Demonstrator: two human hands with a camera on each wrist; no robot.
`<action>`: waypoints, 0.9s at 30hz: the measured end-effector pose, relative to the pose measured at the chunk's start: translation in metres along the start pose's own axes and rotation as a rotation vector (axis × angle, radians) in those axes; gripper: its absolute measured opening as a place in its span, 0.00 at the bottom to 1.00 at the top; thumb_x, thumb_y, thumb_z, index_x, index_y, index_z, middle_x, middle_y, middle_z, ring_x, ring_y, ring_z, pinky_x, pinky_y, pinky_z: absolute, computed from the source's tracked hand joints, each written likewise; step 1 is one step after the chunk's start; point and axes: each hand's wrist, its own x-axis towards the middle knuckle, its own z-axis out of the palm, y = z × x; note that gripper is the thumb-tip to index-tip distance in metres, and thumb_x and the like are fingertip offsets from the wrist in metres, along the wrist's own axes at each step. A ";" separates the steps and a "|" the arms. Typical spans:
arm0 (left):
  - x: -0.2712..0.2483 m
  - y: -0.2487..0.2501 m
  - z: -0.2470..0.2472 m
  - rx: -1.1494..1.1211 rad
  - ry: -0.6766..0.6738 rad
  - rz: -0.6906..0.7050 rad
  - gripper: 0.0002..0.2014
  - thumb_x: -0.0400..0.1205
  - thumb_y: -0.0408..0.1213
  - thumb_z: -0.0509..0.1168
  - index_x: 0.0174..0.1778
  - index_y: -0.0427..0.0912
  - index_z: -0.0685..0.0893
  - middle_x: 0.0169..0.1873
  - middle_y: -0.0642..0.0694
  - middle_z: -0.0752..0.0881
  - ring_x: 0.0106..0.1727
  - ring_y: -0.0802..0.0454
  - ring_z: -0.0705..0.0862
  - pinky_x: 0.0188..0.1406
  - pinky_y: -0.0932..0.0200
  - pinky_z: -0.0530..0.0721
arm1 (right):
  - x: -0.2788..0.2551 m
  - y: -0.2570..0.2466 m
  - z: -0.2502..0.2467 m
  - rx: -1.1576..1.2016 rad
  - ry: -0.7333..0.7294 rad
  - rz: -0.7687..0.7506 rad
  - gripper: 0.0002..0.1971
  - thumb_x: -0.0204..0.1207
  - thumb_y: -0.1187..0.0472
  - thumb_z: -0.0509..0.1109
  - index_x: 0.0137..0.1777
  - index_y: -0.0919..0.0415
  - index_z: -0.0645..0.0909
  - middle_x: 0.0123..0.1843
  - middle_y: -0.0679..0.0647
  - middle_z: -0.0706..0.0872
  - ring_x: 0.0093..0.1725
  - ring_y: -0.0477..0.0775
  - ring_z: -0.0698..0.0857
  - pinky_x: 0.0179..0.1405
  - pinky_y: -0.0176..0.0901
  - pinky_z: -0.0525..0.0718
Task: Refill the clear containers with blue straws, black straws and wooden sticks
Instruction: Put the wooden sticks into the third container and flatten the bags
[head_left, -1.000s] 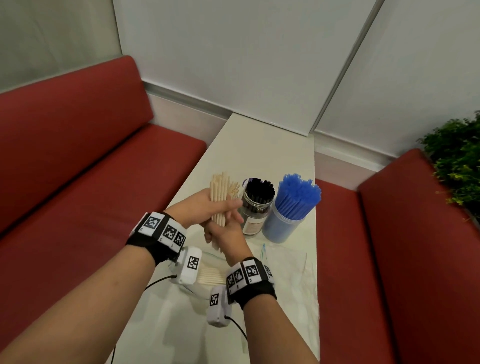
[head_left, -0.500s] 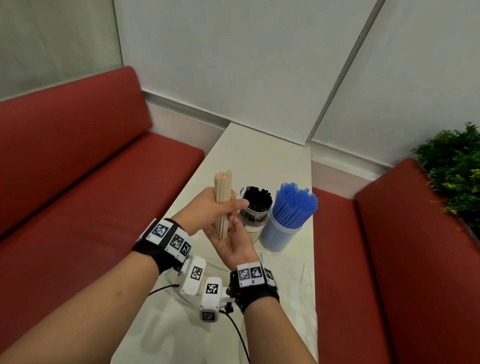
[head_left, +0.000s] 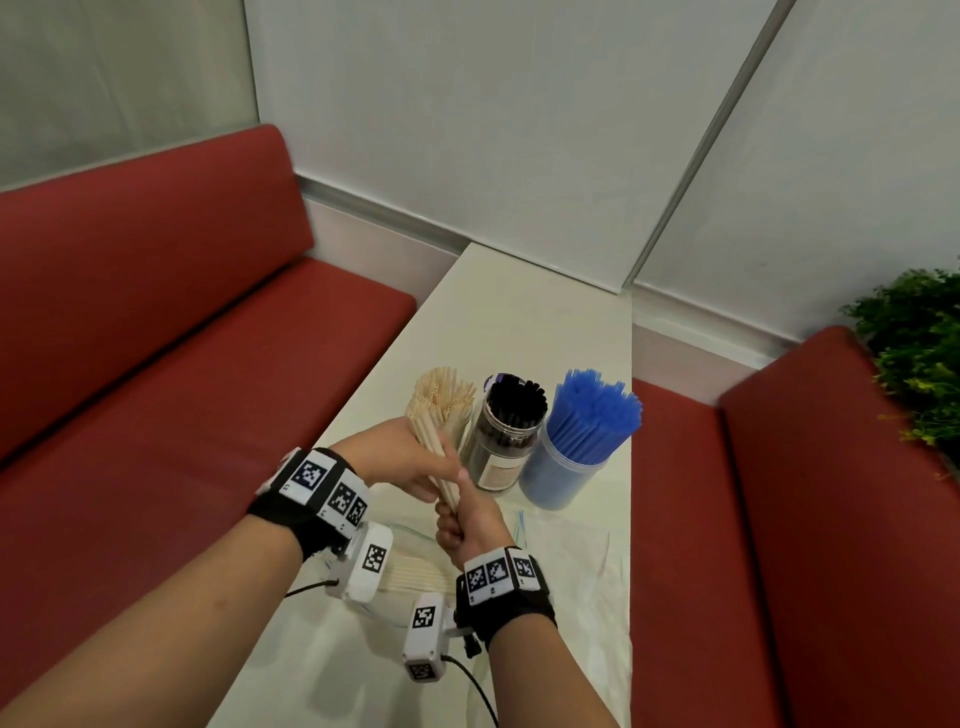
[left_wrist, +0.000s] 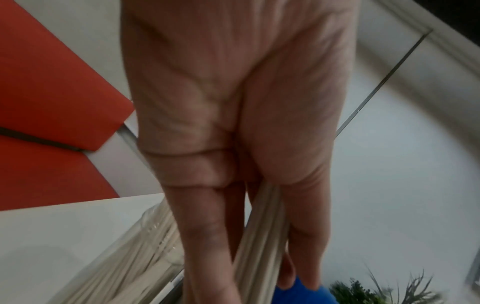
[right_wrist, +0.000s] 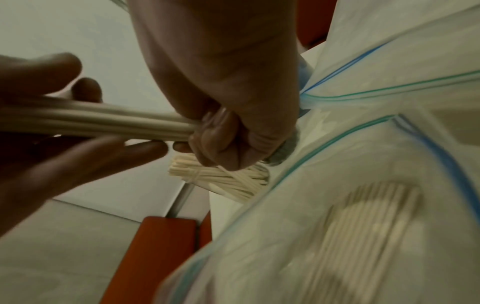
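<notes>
Pale wooden sticks (head_left: 435, 431) filled both of a person's hands above a narrow white table (head_left: 524, 332). The left hand (head_left: 400, 460) was wrapped around the middle of the bundle, while the right hand (head_left: 470, 519) was clenched around its lower end. The sticks leaned over a clear jar (left_wrist: 158, 232) already part full of sticks, at the left of a jar of black straws (head_left: 511, 431) and a tub of blue straws (head_left: 582, 441). More sticks lay in a zip bag (right_wrist: 363, 205) on the table nearer the person. To finish the step well, the bundle probably needed squaring upright over the jar mouth and lowering together, as loose ends could snag the rim or scatter.
</notes>
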 end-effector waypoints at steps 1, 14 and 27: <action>-0.001 -0.003 0.000 -0.031 0.001 -0.044 0.06 0.70 0.34 0.78 0.40 0.39 0.90 0.42 0.37 0.92 0.46 0.43 0.92 0.52 0.50 0.90 | 0.001 0.004 -0.003 -0.015 0.010 0.020 0.16 0.87 0.49 0.64 0.62 0.57 0.87 0.24 0.51 0.72 0.22 0.45 0.60 0.14 0.34 0.57; 0.035 0.063 -0.053 -0.217 0.471 0.208 0.12 0.74 0.26 0.76 0.50 0.24 0.85 0.44 0.30 0.90 0.42 0.40 0.92 0.35 0.59 0.91 | 0.019 0.036 -0.019 -0.557 -0.271 0.111 0.19 0.88 0.51 0.60 0.43 0.59 0.86 0.33 0.53 0.86 0.24 0.48 0.79 0.27 0.37 0.78; 0.113 0.035 -0.054 -0.115 0.529 0.156 0.05 0.73 0.25 0.76 0.40 0.31 0.85 0.44 0.30 0.88 0.39 0.41 0.92 0.42 0.42 0.92 | 0.027 0.066 -0.013 -1.235 -0.348 0.062 0.08 0.88 0.64 0.62 0.57 0.60 0.82 0.48 0.59 0.82 0.31 0.47 0.76 0.32 0.37 0.77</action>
